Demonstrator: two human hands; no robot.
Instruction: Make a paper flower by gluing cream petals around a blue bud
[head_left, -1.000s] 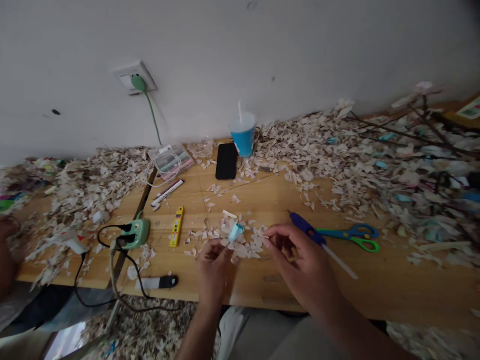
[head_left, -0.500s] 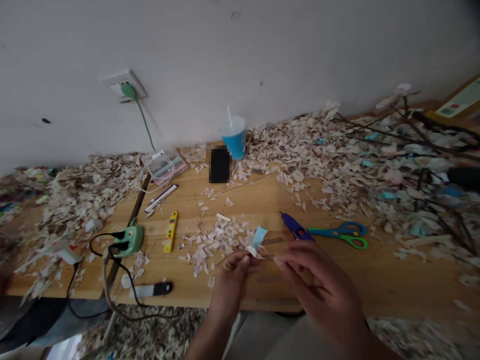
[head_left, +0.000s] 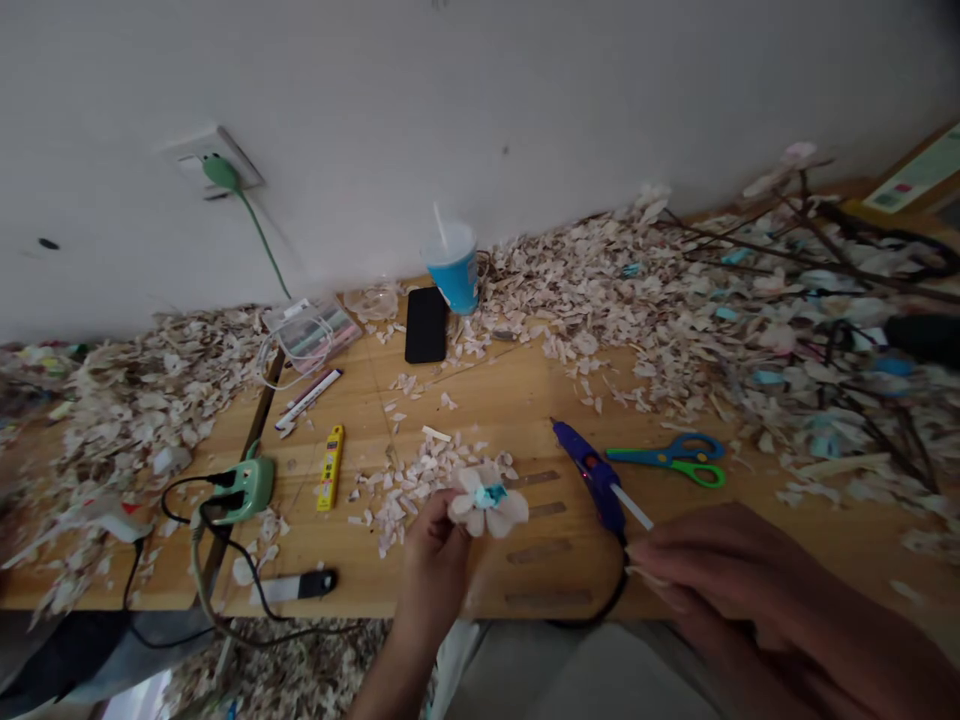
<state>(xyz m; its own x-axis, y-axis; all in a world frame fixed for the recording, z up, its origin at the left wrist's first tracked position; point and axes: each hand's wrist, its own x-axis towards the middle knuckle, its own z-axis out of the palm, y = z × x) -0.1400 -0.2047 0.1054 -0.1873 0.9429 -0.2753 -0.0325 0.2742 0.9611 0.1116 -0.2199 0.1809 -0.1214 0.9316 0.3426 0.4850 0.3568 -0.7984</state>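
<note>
A handmade flower (head_left: 512, 512) with pale petals and a bright blue centre is pinched in my left hand (head_left: 437, 545), its face turned up. Off to the right, my right hand (head_left: 739, 580) has its fingers pressed together. Something thin and pale shows at those fingertips, too small to name. Just beyond them lies a purple glue gun (head_left: 594, 475), a white glue stick (head_left: 632, 507) poking from its rear. Scissors (head_left: 679, 458) with blue and green handles rest to the right of the gun. Loose petals (head_left: 420, 480) are scattered behind the flower.
Heaps of dried petals (head_left: 615, 270) line the wall, with branches (head_left: 832, 250) at right. A phone (head_left: 425, 326), a blue cup (head_left: 454, 275), a yellow box cutter (head_left: 330, 467) and a green power strip (head_left: 251, 488) with cords sit on the wooden table (head_left: 480, 400).
My right hand has drawn away to the right from my left hand. The flower in my left hand has turned to show its petals and blue centre. The view has shifted slightly.
</note>
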